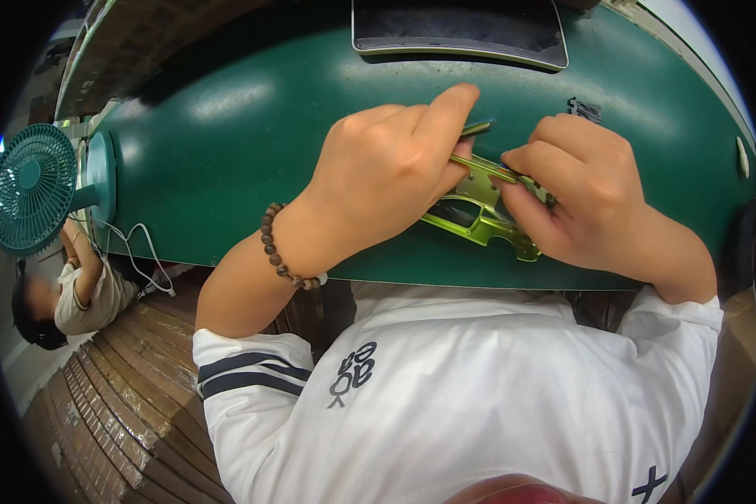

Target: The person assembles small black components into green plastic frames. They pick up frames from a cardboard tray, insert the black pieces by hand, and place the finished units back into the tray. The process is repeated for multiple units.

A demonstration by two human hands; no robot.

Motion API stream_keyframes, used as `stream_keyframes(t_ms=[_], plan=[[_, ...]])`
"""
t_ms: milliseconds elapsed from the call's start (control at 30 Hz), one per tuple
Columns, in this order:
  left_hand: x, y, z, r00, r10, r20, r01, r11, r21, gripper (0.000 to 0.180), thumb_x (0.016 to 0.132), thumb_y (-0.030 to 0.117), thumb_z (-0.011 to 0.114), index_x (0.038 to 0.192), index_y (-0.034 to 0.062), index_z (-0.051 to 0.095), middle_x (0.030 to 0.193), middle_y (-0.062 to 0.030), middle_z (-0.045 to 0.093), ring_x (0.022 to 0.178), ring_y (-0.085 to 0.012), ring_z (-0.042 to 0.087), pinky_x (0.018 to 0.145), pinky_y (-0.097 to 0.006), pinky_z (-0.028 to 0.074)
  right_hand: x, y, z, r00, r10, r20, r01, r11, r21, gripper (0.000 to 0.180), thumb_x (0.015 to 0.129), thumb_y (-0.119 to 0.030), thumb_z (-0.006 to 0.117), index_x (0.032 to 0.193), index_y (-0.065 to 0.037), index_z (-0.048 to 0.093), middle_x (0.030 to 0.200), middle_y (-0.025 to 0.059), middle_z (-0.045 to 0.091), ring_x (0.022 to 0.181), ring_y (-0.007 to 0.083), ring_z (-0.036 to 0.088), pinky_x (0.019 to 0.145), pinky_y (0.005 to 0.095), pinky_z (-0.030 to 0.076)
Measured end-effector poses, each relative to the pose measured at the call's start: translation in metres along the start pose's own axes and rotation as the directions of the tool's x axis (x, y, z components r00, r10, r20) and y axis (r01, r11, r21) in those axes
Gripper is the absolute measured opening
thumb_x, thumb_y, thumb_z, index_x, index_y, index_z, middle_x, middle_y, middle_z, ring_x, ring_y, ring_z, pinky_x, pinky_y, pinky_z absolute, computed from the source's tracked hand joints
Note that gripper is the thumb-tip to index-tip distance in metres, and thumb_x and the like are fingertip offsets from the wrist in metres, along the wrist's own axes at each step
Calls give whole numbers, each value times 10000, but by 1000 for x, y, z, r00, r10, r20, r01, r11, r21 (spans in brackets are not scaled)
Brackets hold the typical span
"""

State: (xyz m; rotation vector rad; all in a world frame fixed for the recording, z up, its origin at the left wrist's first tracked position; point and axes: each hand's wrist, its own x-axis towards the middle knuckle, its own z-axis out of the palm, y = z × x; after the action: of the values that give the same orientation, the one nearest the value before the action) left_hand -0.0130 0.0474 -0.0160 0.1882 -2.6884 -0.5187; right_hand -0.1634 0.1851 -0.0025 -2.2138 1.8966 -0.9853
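A shiny lime-green toy car body shell [481, 228] with cut-out windows is held tilted above the table's near edge. My left hand [386, 168], a beaded bracelet at its wrist, is closed around the shell's left part, with the index finger stretched past it. A narrow green strip [477, 128] shows by the left fingers; whether it belongs to the shell I cannot tell. My right hand [584, 189] is closed with thumb and fingers on the shell's right side. Any small part between the right fingertips is hidden.
Beyond my right hand lie small dark parts [585, 110] on the green table [227, 168]. At the far side rests a dark tray with a pale rim [462, 44]. A green fan [34, 181] stands left, its white cable [153, 252] hanging nearby. Another person [97, 290] sits beyond it.
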Motion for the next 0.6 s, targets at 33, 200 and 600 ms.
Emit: stream_keyframes(t_ms=[33,200,600], plan=[[0,1,1,1000,-8,-4,8,1000,2,300,743,75,683,1034,56,616,695,-92,620,569,-246,592,526,-324,475,0,1,0,1000,-5,-8,5,1000,9,139,634,-54,673,638,-35,536,611,71,474,558,250,516,492,360,431],[4,-8,-4,991,-28,130,47,988,-146,268,752,32,661,1011,12,593,759,-111,632,627,-201,611,561,-294,482,-2,7,-3,995,19,100,-23,999,43,139,667,-17,687,768,-2,593,659,95,525,543,247,534,486,344,427],[4,-11,-30,966,27,259,220,447,-867,327,684,-80,715,990,-36,609,1321,-236,449,1168,-295,521,921,-370,446,9,27,-15,927,-366,-89,324,895,-306,432,618,44,662,1048,56,626,936,182,613,795,293,619,669,344,522]])
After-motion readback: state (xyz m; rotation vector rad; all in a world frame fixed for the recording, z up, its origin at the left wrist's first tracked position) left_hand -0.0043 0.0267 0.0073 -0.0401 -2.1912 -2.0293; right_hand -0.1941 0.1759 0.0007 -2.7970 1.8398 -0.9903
